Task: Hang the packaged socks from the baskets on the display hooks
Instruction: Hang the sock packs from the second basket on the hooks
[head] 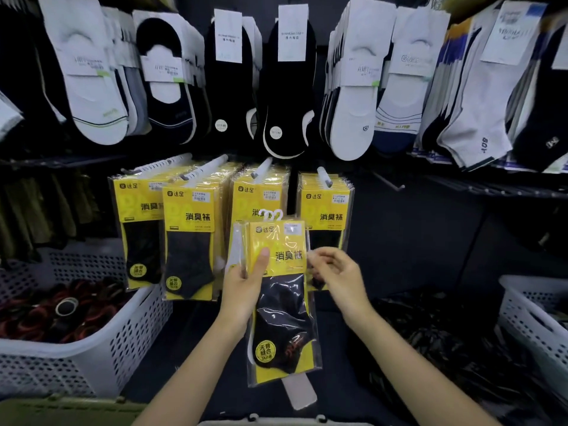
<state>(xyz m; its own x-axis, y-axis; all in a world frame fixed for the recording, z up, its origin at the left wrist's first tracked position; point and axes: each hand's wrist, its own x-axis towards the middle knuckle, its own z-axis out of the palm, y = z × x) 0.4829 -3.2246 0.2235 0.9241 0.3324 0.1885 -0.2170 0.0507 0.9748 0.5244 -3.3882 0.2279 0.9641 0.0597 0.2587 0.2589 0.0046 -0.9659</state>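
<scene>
My left hand point(246, 282) grips a small stack of yellow sock packs point(281, 299) with black socks inside, thumb pressed on the front pack; white plastic hangers stick up at its top. My right hand point(333, 272) hovers at the stack's right edge with fingers loosely curled, and whether it touches the wrapper is unclear. Behind the stack, four display hooks point(324, 176) carry rows of the same yellow packs point(187, 241). A bare hook point(388, 181) juts out to the right of them.
A white perforated basket point(101, 342) at the left holds dark and red items. Another white basket point(534, 305) stands at the far right, beside a heap of dark plastic-wrapped goods point(430, 327). Above hang black and white no-show socks point(289, 84).
</scene>
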